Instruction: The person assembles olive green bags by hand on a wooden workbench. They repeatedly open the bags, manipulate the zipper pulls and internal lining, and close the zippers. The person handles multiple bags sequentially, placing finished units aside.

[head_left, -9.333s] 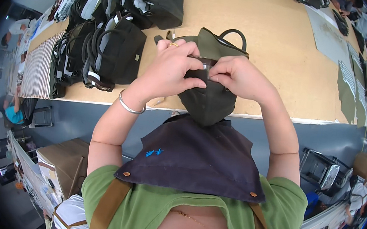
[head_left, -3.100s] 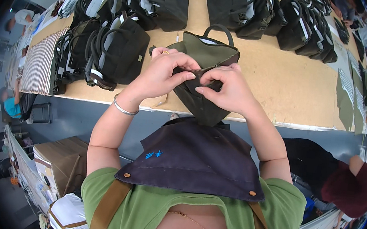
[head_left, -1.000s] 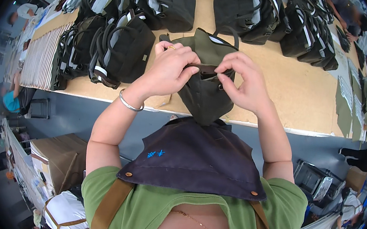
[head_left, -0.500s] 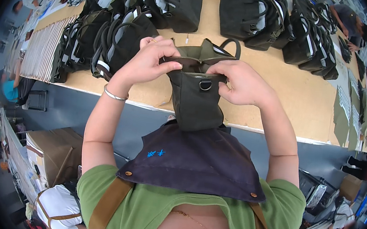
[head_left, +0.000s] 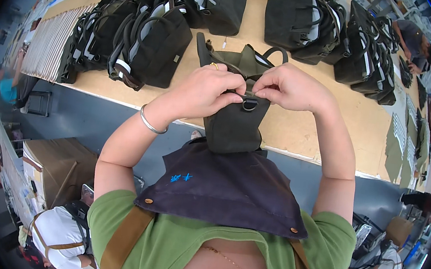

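Observation:
A dark olive fabric handbag [head_left: 234, 128] is in front of me at the table's near edge, its end panel with a black D-ring [head_left: 249, 104] facing me. My left hand [head_left: 213, 90] pinches the bag's top edge just left of the ring, thumb toward me. On the other side of the ring, my right hand [head_left: 288, 88] pinches the same edge between thumb and fingers. Beyond my hands the bag's mouth gapes, showing olive lining [head_left: 247, 60]. One loop handle [head_left: 276, 52] stands up at the right. My fingers hide most of the zipper.
Rows of similar dark bags [head_left: 153, 49] stand at the left of the table [head_left: 300, 127], and more bags [head_left: 300, 28] stand at the back right. Striped strips [head_left: 55, 39] lie at the left end. A large brown box [head_left: 60, 163] is behind on the left. Other people work around.
My left hand has moved right along the bag's rim, close to the D-ring. My right hand has shifted slightly up to the rim's right part. The zipper edge is now mostly covered.

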`<state>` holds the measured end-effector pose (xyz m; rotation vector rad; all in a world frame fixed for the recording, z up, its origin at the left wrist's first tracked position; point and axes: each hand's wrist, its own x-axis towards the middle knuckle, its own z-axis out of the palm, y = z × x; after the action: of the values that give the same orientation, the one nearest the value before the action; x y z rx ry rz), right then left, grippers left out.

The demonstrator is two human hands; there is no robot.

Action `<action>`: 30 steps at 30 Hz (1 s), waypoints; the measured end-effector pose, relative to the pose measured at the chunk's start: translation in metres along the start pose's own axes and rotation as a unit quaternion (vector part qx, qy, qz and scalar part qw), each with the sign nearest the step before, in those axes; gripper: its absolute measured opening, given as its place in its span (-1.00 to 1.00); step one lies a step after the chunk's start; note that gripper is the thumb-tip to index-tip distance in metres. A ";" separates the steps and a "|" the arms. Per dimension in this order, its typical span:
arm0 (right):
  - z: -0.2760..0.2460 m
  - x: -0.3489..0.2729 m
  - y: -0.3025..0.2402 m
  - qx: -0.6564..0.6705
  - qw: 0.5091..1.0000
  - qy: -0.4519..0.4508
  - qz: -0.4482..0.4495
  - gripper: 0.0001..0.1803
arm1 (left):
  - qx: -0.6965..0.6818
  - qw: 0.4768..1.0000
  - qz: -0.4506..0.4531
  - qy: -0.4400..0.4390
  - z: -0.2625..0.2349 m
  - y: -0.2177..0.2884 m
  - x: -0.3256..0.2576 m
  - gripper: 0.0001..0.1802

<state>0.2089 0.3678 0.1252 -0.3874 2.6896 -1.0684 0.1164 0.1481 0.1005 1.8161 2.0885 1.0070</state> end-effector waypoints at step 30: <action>0.031 -0.002 -0.015 -0.086 0.991 0.030 -0.097 -0.82 | -0.007 0.997 -0.015 0.078 0.001 -0.001 -0.027 -0.93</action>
<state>0.2219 0.3385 0.1139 -0.6702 2.8554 -0.9112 0.1224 0.1236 0.0919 1.7448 2.1846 1.1862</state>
